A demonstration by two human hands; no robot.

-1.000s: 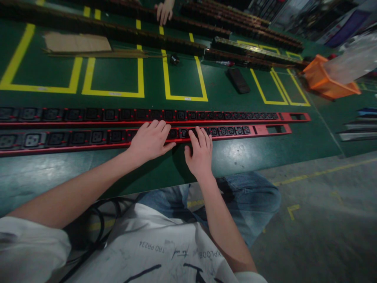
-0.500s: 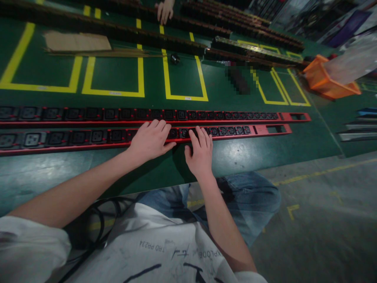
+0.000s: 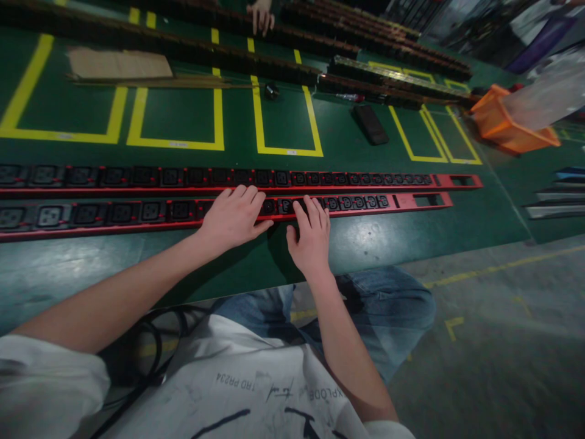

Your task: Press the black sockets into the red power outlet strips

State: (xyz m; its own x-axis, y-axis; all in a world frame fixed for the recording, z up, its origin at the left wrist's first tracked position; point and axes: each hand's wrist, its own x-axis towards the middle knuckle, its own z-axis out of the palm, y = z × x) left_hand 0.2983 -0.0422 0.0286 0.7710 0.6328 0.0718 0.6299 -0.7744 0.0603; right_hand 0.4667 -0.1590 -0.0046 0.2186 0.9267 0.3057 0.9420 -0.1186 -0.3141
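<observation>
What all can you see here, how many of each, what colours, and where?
Near socket strip: one, red and black, near the table's front edge
Far socket strip: one, red and black, just beyond it
Table: one, green, in front of the person
Tape outlines: several, yellow, on the table
Flat piece: one, tan, upper left
Flat object: one, black, right of centre
Dark strips: several, far side
Bin: one, orange, right, with clear plastic
Co-worker's hand: one, bare, top
Floor: grey, lower right
Shirt: one, white, bottom
Jeans: blue, beneath the table edge
Left hand: one, bare, on the near strip
Right hand: one, bare, fingertips there too
</observation>
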